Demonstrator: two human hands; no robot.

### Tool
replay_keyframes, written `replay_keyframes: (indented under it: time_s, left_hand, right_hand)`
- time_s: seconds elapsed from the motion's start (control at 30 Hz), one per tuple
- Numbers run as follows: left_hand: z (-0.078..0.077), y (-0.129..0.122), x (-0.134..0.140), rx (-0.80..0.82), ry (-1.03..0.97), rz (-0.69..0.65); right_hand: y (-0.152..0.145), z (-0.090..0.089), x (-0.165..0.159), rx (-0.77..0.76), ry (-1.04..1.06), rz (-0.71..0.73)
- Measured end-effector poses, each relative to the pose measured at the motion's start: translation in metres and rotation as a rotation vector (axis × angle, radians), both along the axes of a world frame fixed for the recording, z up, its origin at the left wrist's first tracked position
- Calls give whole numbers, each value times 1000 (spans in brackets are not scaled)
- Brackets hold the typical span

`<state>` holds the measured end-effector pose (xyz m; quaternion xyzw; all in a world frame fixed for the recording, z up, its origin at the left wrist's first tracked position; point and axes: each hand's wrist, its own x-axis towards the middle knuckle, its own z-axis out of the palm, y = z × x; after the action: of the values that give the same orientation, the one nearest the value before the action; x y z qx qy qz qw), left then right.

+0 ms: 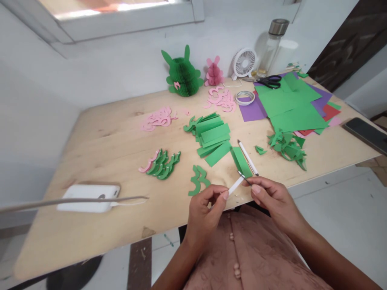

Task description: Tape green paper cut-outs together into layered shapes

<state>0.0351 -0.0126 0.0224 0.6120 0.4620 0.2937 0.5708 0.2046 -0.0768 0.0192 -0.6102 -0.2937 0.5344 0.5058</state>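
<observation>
My left hand (pixel 208 205) pinches the near end of a narrow white strip (pixel 235 186), which looks like tape. In my right hand (pixel 272 197) is a thin dark tool (pixel 247 182), mostly hidden by the fingers; its tip meets the strip's far end. Just beyond lies a folded green paper piece (pixel 241 162) with a white pen (pixel 248 157) beside it. Curved green paper cutouts (pixel 198 181) rest left of my left hand. Farther up is a pile of green paper strips (pixel 213 135).
Wavy green cutouts (pixel 163 165), pink scraps (pixel 160 119) and a white power bank (pixel 87 197) lie leftward. Green paper rabbit (pixel 184 74), fan (pixel 244 63) and bottle (pixel 270 50) stand behind. Rightward are a tape roll (pixel 244 98), scissors (pixel 269 81), coloured sheets (pixel 293 104), green scraps (pixel 288 147) and phone (pixel 367 135).
</observation>
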Motion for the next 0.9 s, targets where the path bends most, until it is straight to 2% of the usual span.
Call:
replay_keyframes:
  time_s: [0.37,0.5,0.7,0.9]
  left_hand:
    - [-4,0,0,11,0,-15]
    - [-4,0,-1,19,0,-22]
    - [-6,0,-2,26,0,-19]
    - [-6,-2,-3,42,-34,-3]
  right_hand:
    - [1,3,-1,44,-111,-20]
    - [1,4,-2,55,-109,2]
    - [0,4,0,40,-130,-40]
    - [1,8,-1,75,-116,-1]
